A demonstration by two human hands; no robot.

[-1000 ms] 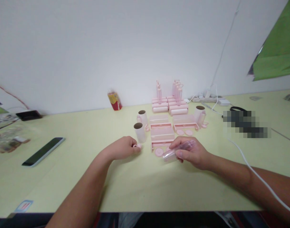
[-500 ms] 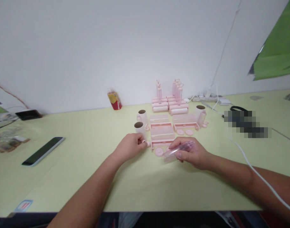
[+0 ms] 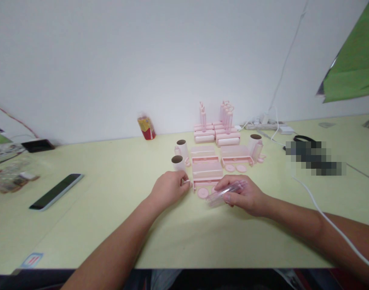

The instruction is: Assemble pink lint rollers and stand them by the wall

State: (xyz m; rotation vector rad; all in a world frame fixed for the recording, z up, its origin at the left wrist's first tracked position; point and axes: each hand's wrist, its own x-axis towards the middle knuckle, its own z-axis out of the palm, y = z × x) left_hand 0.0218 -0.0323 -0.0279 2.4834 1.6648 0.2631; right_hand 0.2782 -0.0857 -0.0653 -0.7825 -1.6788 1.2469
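Note:
My right hand (image 3: 243, 195) is closed around a clear pinkish plastic tube (image 3: 217, 196), tilted above the table. With thumb and forefinger together, my left hand (image 3: 171, 186) pinches a small pale pink part (image 3: 188, 182) low over the tabletop; its shape is mostly hidden. Just behind that hand stands a white paper roll (image 3: 178, 162) with a brown core. Between the hands lies an open pink case (image 3: 207, 172) with a translucent lid, and a round pink disc (image 3: 203, 193) in front of it. Another disc is partly covered by my right fingers.
Behind are more open pink cases (image 3: 235, 152), another white roll (image 3: 255, 141), and finished-looking pink rollers (image 3: 228, 139) with upright tubes. A phone (image 3: 57, 191) lies left, a red-yellow packet (image 3: 146, 127) by the wall. A white cable (image 3: 326, 219) crosses my right forearm.
My left hand has shifted slightly right and down, its fingers now pinching the small pink part away from the paper roll. My right hand keeps the tube in nearly the same place.

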